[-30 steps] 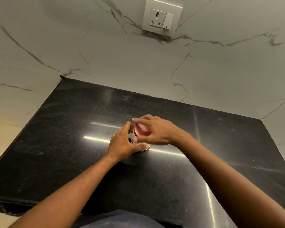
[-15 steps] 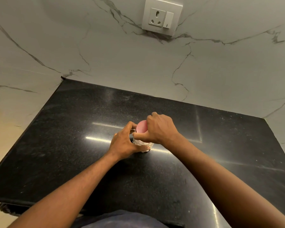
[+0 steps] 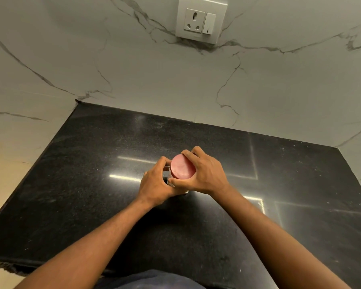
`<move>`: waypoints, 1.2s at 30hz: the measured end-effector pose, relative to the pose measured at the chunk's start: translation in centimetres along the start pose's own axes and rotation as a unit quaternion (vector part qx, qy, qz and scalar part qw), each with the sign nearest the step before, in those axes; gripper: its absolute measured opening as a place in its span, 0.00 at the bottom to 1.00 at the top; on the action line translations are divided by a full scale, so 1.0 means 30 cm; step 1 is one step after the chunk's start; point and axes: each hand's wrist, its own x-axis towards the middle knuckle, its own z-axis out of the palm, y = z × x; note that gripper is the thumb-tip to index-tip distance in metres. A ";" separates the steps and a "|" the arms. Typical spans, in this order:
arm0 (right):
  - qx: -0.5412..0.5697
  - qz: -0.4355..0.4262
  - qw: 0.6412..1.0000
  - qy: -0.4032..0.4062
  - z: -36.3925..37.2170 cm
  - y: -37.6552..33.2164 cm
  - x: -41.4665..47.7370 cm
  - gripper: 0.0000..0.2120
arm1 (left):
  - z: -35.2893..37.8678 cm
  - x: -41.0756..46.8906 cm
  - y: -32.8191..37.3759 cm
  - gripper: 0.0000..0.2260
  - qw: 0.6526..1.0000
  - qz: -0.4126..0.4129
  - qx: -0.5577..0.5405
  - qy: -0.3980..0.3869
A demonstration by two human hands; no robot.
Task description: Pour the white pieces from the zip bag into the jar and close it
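Note:
A small clear jar stands upright in the middle of the black counter (image 3: 92, 195), almost wholly hidden by my hands. Its round pink lid (image 3: 181, 168) sits on top of it. My left hand (image 3: 155, 183) wraps the jar's body from the left. My right hand (image 3: 204, 174) grips the lid's rim from the right, thumb at the front and fingers over the far edge. No zip bag is in view, and the jar's contents are hidden.
A marble wall rises behind the counter, with a white socket and switch plate (image 3: 200, 19) high up. The counter's left edge drops to a pale floor (image 3: 6, 184). Light streaks reflect on the polished counter surface.
My right hand has turned around the lid, its fingers shifting from spread over the top to gripping the rim, so more of the pink lid shows. My left hand has stayed on the jar.

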 end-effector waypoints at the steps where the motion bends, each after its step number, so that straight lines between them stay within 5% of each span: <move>1: 0.003 0.009 1.000 0.004 0.002 -0.005 -0.003 0.43 | 0.000 0.001 -0.001 0.36 1.000 0.001 -0.002 -0.002; 5: 0.040 0.043 0.998 -0.003 0.018 -0.015 -0.024 0.47 | -0.001 -0.005 -0.009 0.38 1.000 -0.002 -0.005 -0.010; 9: 0.230 0.144 0.963 -0.005 0.073 -0.006 -0.098 0.58 | 0.006 -0.051 -0.050 0.45 0.999 -0.029 -0.022 -0.027; 13: 0.388 0.214 0.896 0.008 0.161 -0.009 -0.180 0.37 | 0.026 -0.096 -0.085 0.42 0.999 -0.036 -0.029 -0.021; 17: 0.402 0.207 0.891 0.026 0.179 -0.033 -0.167 0.37 | 0.013 -0.072 -0.065 0.30 0.999 -0.027 -0.042 0.012; 25: 0.369 0.185 0.910 0.018 0.138 -0.041 0.068 0.43 | -0.153 0.109 -0.054 0.23 0.999 -0.021 -0.042 -0.009; 36: 0.338 0.220 0.915 -0.001 0.226 -0.010 0.274 0.44 | -0.183 0.343 -0.134 0.34 0.995 -0.057 -0.039 -0.065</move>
